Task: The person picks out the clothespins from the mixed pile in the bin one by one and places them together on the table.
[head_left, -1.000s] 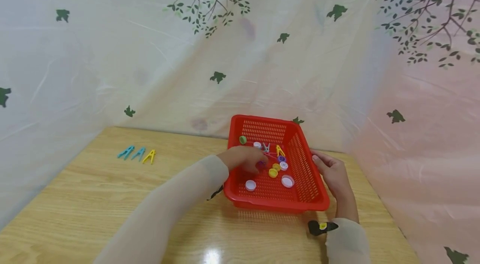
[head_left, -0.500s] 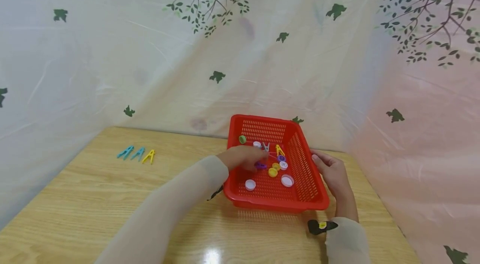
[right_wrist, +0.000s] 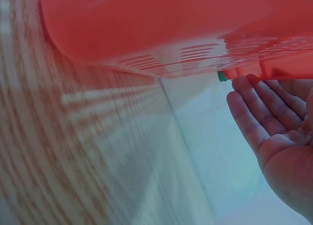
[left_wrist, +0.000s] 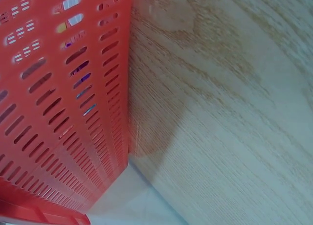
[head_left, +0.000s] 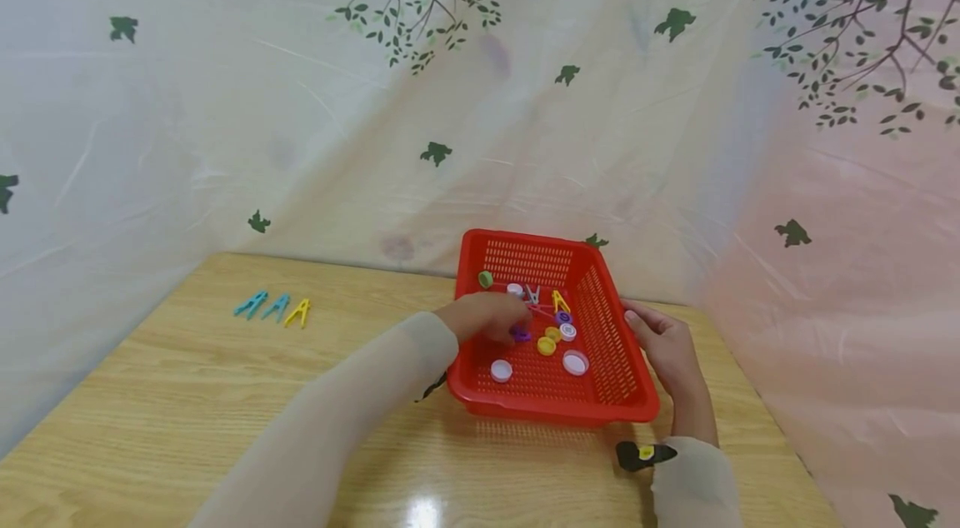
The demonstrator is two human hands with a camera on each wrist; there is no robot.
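Note:
A red plastic basket [head_left: 555, 410] stands on the table with small items in it. Inside it, my left hand [head_left: 491, 316] reaches down among them, beside a purple piece [head_left: 521, 335]; the fingertips are hidden, so a grip cannot be made out. Around the hand lie a yellow clothespin [head_left: 560, 301], a grey clothespin [head_left: 532, 295], a purple cap [head_left: 563, 317], yellow caps [head_left: 546, 346], white caps [head_left: 501, 371] and a green cap [head_left: 486, 279]. My right hand [head_left: 663, 345] touches the basket's right rim, its fingers [right_wrist: 249, 120] nearly straight under the rim in the right wrist view.
On the left of the wooden table [head_left: 225, 411] lie two blue clothespins [head_left: 277, 308] and a yellow clothespin [head_left: 298, 312] in a row. A leaf-patterned curtain [head_left: 345, 136] hangs behind the table and along its sides.
My left fingers shift slightly among the items, and the purple piece beside them shows more than a second ago. The right hand and the basket stay in place.

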